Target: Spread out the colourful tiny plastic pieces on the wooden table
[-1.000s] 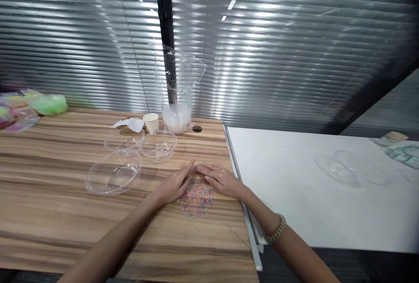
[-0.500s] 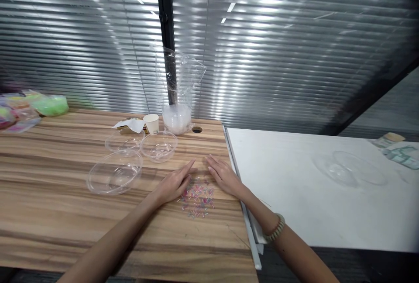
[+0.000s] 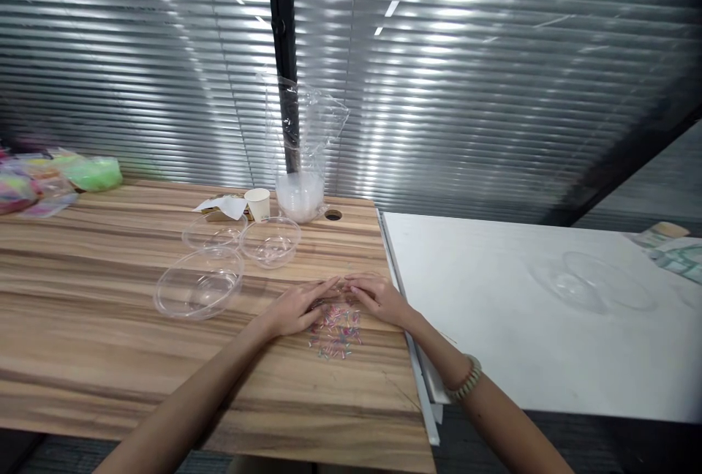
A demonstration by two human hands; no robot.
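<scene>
Small colourful tube-like pieces (image 3: 336, 329), pink, white and bluish, lie in a loose pile on the wooden table (image 3: 307, 408). My left hand (image 3: 301, 306) rests at the pile's upper left, fingers stretched toward the right. Opposite it, my right hand (image 3: 381, 298) lies at the upper right, fingers extended leftward. The fingertips of both hands almost meet at the pile's far side, and some pieces are hidden beneath them. Neither hand grips anything. To the left stand three clear plastic bowls, a large one (image 3: 200, 285), one holding a few pieces (image 3: 270, 246), and another behind (image 3: 211, 231).
A paper cup (image 3: 257, 205), a white paper on a small box (image 3: 224, 206) and a bag of stacked clear bowls (image 3: 300, 192) stand at the back. Bright bagged stuff (image 3: 93, 172) lies far left. A white table (image 3: 482, 342) adjoins on the right, with clear lids (image 3: 608, 284).
My hands have come closer together, the fingertips nearly closing the gap above the pile. The whole view has shifted slightly.
</scene>
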